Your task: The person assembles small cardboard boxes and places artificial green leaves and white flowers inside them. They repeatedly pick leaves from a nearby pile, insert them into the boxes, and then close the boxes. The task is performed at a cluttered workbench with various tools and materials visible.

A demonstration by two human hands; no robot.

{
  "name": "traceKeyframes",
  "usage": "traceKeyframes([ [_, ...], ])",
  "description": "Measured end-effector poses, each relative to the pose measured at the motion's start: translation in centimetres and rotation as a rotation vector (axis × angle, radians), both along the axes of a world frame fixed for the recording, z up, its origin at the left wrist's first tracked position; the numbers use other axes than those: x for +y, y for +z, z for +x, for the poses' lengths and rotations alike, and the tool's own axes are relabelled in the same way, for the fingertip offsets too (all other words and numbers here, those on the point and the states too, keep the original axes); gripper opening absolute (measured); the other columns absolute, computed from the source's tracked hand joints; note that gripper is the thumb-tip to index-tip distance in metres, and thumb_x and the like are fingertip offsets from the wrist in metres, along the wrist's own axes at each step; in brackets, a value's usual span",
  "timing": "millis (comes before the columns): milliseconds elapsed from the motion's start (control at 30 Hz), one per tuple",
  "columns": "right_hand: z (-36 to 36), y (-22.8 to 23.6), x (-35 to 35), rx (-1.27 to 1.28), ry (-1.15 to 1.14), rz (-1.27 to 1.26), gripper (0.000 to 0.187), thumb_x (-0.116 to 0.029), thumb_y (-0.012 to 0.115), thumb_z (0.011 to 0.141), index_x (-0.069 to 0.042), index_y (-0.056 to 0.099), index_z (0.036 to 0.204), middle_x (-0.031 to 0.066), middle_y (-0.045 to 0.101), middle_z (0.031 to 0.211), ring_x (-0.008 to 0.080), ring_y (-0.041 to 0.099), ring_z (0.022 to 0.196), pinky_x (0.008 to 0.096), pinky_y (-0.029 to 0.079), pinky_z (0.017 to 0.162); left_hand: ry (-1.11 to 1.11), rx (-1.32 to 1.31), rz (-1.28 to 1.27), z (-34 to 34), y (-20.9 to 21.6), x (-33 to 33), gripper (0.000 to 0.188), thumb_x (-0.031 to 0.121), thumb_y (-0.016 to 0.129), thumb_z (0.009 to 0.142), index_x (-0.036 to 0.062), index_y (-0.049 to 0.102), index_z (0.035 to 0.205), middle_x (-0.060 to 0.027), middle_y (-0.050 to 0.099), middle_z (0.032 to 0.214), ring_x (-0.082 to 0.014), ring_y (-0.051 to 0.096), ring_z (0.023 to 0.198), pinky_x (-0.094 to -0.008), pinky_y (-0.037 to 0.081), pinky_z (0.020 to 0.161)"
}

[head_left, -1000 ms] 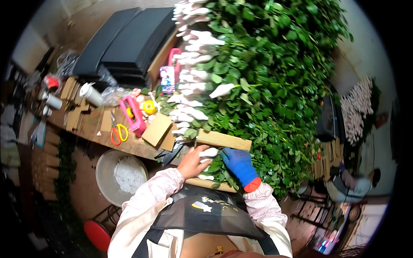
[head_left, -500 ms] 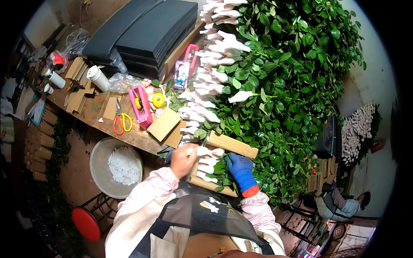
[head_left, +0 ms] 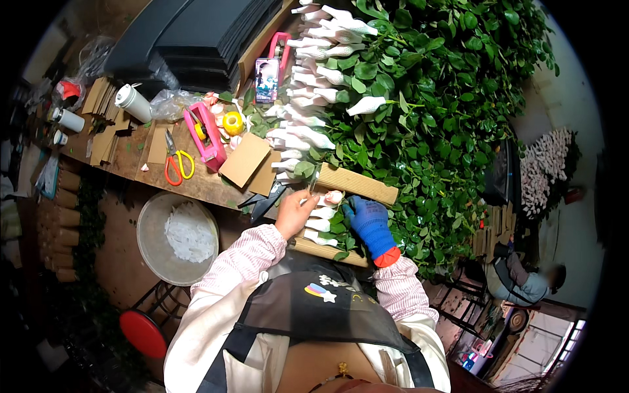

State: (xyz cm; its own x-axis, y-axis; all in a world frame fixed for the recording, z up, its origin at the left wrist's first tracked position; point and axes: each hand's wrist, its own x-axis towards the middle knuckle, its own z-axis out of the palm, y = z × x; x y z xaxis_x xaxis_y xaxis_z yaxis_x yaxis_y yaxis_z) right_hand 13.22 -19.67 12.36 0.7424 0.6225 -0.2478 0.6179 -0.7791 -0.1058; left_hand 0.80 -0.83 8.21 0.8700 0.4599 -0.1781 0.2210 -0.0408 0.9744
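Note:
A bundle of roses with white net sleeves (head_left: 322,217) lies in a folded corrugated cardboard wrap (head_left: 359,185) at the table's near edge, just in front of me. My left hand (head_left: 293,213), bare, rests on the sleeved buds with its fingers closed on one at the top of the row. My right hand (head_left: 368,223), in a blue glove, grips the green stems and leaves (head_left: 341,229) on the bundle's right side. Both hands touch the bundle.
A large heap of leafy rose stems (head_left: 432,111) with more white-sleeved buds (head_left: 308,59) fills the right. Scissors (head_left: 174,164), a pink tape dispenser (head_left: 206,134), yellow tape, cardboard sheets (head_left: 244,160), bottles and black panels (head_left: 196,33) lie left. A bowl of white nets (head_left: 180,236) and a red stool (head_left: 143,333) stand below. Another person sits far right.
My head has shifted, so the table appears higher and closer in view. Both hands stay on the rose bundle, with the gloved right hand moved in nearer the buds.

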Motion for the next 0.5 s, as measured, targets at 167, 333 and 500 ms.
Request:
traceKeyframes([
  [167,0.0,0.4,0.4,0.049,-0.029,-0.069,0.036,-0.047,0.065,0.09,-0.018,0.066,0.11,0.0118,0.074,0.095,0.0315,0.071,0.089,0.0462,0.055,0.079,0.263,-0.099,-0.178,-1.8,-1.1,1.4,0.018,0.014,0.07,0.092,-0.0004,0.063,0.084,-0.0086,0.066,0.08,-0.0174,0.057,0.073,-0.0309,0.047,0.072],
  [333,0.5,2.4,-0.2,0.276,0.007,0.004,0.052,-0.051,0.069,0.085,-0.016,0.062,0.123,0.0144,0.074,0.101,0.0329,0.071,0.093,0.0457,0.055,0.084,-0.058,-0.072,-0.093,-4.1,0.3,5.5,0.016,0.009,0.066,0.091,0.0015,0.055,0.082,-0.0093,0.065,0.077,-0.0181,0.062,0.069,-0.0322,0.051,0.069],
  [500,-0.5,1.1,0.7,0.108,-0.009,-0.154,0.055,-0.051,0.071,0.084,-0.015,0.059,0.125,0.012,0.074,0.096,0.0309,0.072,0.09,0.0447,0.054,0.078,-0.343,-0.024,0.42,-1.4,3.3,1.8,0.032,0.039,0.07,0.093,0.0068,0.066,0.096,-0.0182,0.069,0.084,-0.041,0.066,0.076,-0.0463,0.052,0.067],
])
